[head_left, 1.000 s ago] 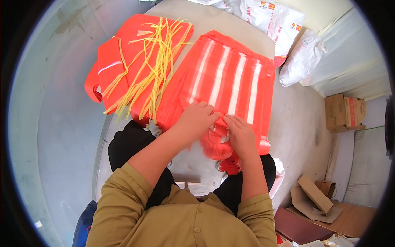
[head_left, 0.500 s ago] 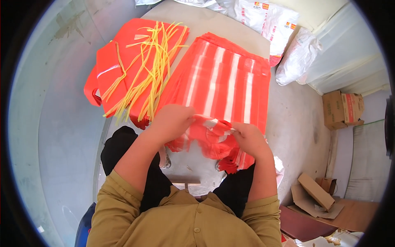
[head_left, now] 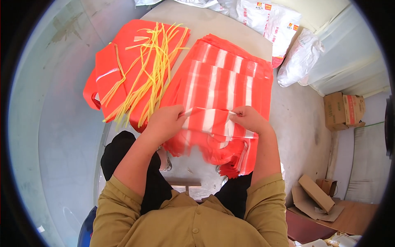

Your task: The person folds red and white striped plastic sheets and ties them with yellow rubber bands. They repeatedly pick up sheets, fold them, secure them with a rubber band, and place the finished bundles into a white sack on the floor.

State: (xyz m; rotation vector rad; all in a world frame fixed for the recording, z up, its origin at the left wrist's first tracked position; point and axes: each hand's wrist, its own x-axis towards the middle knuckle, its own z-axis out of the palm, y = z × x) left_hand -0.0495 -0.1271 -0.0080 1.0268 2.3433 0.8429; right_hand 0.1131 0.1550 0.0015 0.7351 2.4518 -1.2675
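A stack of thin red plastic sheets with white stripes (head_left: 220,88) lies on the table in front of me, its near end drooping over the edge in crumpled folds. My left hand (head_left: 166,121) pinches the edge of the top striped sheet (head_left: 208,121) at its left side. Farther right, my right hand (head_left: 249,118) pinches the same edge between thumb and fingers. Between the two hands the edge is pulled nearly straight. Left of the stack are folded plain red sheets (head_left: 109,61), with a loose bunch of yellow strips (head_left: 154,70) lying across them.
White printed sacks (head_left: 269,24) stand beyond the table (head_left: 189,14), and a white plastic bundle (head_left: 300,57) leans beside them. Cardboard boxes (head_left: 343,110) sit at the right, with opened cardboard (head_left: 314,199) at the lower right. A pale wall (head_left: 66,123) runs along my left.
The bunched sheet between my hands has been spread into a flatter, straighter edge. My left hand has shifted slightly left, my right slightly right and up. A fold now shows across the stack.
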